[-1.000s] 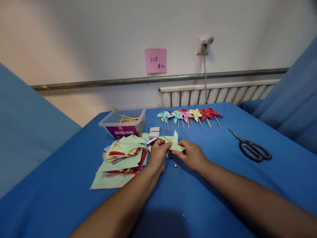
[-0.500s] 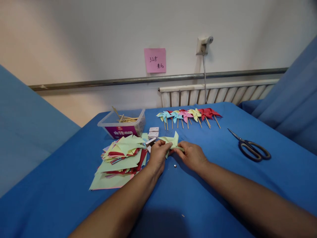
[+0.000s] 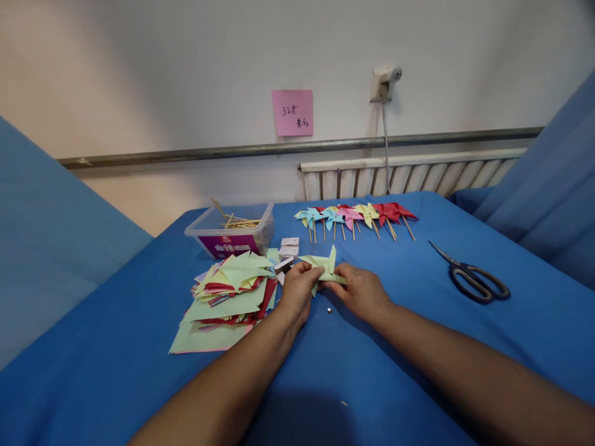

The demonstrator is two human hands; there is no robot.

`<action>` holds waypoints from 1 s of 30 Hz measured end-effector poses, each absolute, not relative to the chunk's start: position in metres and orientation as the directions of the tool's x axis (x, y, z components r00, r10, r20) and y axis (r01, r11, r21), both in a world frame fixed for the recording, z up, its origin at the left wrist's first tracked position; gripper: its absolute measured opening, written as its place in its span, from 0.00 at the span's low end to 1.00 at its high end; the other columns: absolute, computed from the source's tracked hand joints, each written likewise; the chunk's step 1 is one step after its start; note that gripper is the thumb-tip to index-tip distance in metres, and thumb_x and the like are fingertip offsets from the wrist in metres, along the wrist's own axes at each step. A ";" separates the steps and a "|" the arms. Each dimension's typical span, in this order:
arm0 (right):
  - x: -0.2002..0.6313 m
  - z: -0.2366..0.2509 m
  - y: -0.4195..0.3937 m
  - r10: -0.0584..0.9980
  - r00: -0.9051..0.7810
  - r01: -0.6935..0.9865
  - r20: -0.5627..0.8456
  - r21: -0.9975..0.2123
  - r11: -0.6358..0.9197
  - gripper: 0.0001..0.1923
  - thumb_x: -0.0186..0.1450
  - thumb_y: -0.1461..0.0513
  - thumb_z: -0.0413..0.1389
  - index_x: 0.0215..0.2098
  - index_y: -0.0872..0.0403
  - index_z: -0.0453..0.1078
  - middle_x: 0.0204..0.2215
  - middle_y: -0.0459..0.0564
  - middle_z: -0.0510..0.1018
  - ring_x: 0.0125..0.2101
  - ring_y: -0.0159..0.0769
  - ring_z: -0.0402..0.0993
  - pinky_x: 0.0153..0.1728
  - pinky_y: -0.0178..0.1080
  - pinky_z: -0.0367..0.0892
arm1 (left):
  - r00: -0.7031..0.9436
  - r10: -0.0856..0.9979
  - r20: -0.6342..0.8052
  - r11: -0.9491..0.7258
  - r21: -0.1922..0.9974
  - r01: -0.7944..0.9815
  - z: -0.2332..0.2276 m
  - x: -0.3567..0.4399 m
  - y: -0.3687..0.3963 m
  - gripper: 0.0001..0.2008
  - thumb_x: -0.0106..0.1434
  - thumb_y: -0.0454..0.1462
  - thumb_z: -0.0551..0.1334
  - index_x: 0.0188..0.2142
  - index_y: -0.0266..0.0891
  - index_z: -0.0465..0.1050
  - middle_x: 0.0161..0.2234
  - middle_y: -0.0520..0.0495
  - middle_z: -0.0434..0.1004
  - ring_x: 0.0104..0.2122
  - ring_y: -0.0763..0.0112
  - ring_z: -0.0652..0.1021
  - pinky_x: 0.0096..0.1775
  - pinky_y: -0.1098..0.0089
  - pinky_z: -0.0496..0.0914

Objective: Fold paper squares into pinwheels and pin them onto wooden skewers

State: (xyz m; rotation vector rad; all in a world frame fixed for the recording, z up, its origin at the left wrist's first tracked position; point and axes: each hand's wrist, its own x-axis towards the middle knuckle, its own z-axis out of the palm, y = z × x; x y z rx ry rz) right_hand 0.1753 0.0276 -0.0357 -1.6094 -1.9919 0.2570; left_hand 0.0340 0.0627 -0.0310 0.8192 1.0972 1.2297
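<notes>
Left hand (image 3: 297,290) and right hand (image 3: 361,291) fingers pinching pale green folded paper (image 3: 324,266) between them, just above blue bench (image 3: 353,371), paper stack (image 3: 230,291) close left of fingers, small pin (image 3: 330,310) directly below, scissors (image 3: 474,277) well right, open cloth toward near edge.

centre: a folded pale green paper pinwheel (image 3: 324,267) is held just above the blue cloth-covered table (image 3: 418,347), left hand (image 3: 298,291) on its left side, right hand (image 3: 361,291) on its right

left: a loose pile of cut coloured paper squares (image 3: 227,294) is spread right beside the left hand

behind pile: a clear plastic tub of wooden sticks (image 3: 231,231) is parked there, small white boxes (image 3: 289,246) just to its right

far back: a row of finished paper pinwheels on sticks (image 3: 356,217) is laid out behind the hands

right: black-handled scissors (image 3: 471,277) are left well apart from the hands

near: a small metal pin (image 3: 330,310) is sat on the table between the wrists
</notes>
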 end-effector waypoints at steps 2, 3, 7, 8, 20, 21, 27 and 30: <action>0.176 -0.037 0.028 0.943 -0.121 0.828 0.309 -0.492 0.267 0.14 0.66 0.51 0.54 0.38 0.53 0.70 0.31 0.51 0.80 0.30 0.40 0.75 0.29 0.37 0.58 | -0.010 0.981 -0.195 0.182 0.932 -0.314 -0.031 0.034 0.063 0.12 0.42 0.34 0.69 0.23 0.37 0.66 0.20 0.54 0.69 0.21 0.75 0.71 0.26 0.73 0.65; 0.176 -0.038 0.029 0.942 -0.118 0.823 0.315 -0.499 0.270 0.14 0.66 0.51 0.53 0.38 0.53 0.70 0.31 0.51 0.80 0.30 0.39 0.75 0.29 0.37 0.58 | -0.007 0.981 -0.196 0.184 0.930 -0.318 -0.031 0.034 0.063 0.12 0.43 0.34 0.69 0.23 0.37 0.66 0.21 0.54 0.70 0.21 0.74 0.72 0.26 0.73 0.66; 0.177 -0.040 0.031 0.934 -0.104 0.793 0.343 -0.538 0.286 0.13 0.67 0.53 0.52 0.35 0.52 0.71 0.28 0.49 0.79 0.28 0.37 0.74 0.28 0.36 0.58 | 0.011 0.974 -0.228 0.218 0.915 -0.338 -0.026 0.035 0.061 0.13 0.42 0.33 0.70 0.23 0.37 0.65 0.21 0.53 0.70 0.22 0.73 0.73 0.27 0.72 0.67; 0.178 -0.041 0.032 0.932 -0.099 0.782 0.348 -0.552 0.289 0.13 0.67 0.53 0.52 0.34 0.52 0.72 0.28 0.48 0.79 0.27 0.36 0.74 0.28 0.35 0.58 | 0.016 0.971 -0.237 0.228 0.911 -0.344 -0.024 0.036 0.060 0.13 0.42 0.33 0.70 0.23 0.37 0.65 0.21 0.53 0.70 0.23 0.73 0.73 0.27 0.72 0.68; 0.180 -0.055 0.046 0.977 0.058 0.356 0.206 -0.918 0.173 0.15 0.59 0.50 0.57 0.25 0.53 0.70 0.18 0.41 0.71 0.19 0.29 0.62 0.21 0.32 0.55 | 0.031 0.967 -0.252 0.240 0.870 -0.430 -0.021 0.032 0.061 0.14 0.43 0.33 0.71 0.23 0.37 0.64 0.23 0.51 0.72 0.25 0.73 0.74 0.29 0.71 0.70; 0.180 -0.055 0.048 0.979 0.062 0.329 0.193 -0.930 0.163 0.16 0.58 0.49 0.58 0.24 0.53 0.69 0.17 0.41 0.70 0.18 0.29 0.61 0.21 0.32 0.55 | 0.038 0.967 -0.253 0.244 0.868 -0.433 -0.022 0.032 0.061 0.14 0.43 0.33 0.71 0.23 0.37 0.64 0.23 0.51 0.72 0.25 0.73 0.74 0.29 0.71 0.70; 0.181 -0.052 0.052 0.998 -0.011 0.104 0.064 -0.992 0.065 0.21 0.57 0.45 0.55 0.21 0.53 0.65 0.15 0.41 0.67 0.16 0.28 0.59 0.18 0.32 0.55 | 0.053 0.965 -0.258 0.253 0.848 -0.465 -0.021 0.032 0.062 0.13 0.43 0.32 0.71 0.23 0.37 0.66 0.23 0.52 0.73 0.25 0.73 0.74 0.29 0.71 0.70; 0.182 -0.050 0.052 0.997 -0.052 0.061 0.051 -0.997 0.054 0.22 0.57 0.43 0.55 0.21 0.53 0.64 0.15 0.40 0.67 0.15 0.27 0.60 0.18 0.32 0.57 | 0.058 0.963 -0.263 0.258 0.842 -0.474 -0.021 0.032 0.063 0.12 0.44 0.31 0.70 0.24 0.37 0.66 0.24 0.51 0.74 0.24 0.73 0.74 0.28 0.71 0.70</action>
